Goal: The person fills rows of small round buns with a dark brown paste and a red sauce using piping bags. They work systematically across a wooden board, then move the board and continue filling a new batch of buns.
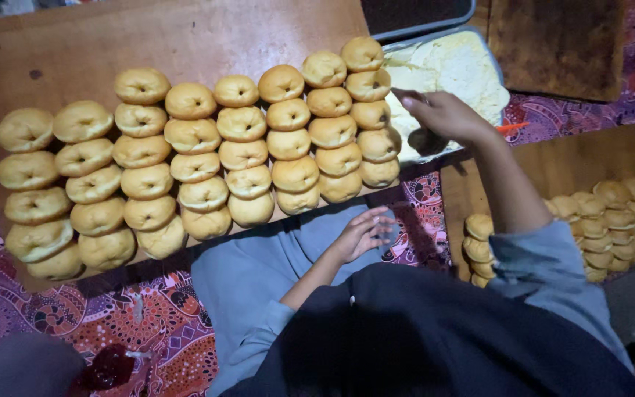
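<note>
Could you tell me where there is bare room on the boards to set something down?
The doughnut board is bare along its far edge, behind the doughnut rows. The right board is bare between the right hand and its stacked doughnuts. Elsewhere doughnuts crowd edge to edge.

A: Items on left board (75, 44)?
B: Doughnuts (192, 158), overlapping, in seven leaning rows.
A: Right side?
B: Second board (575, 158) carrying more doughnuts (611, 220). Patterned cloth (156, 316) lies beneath both.
</note>
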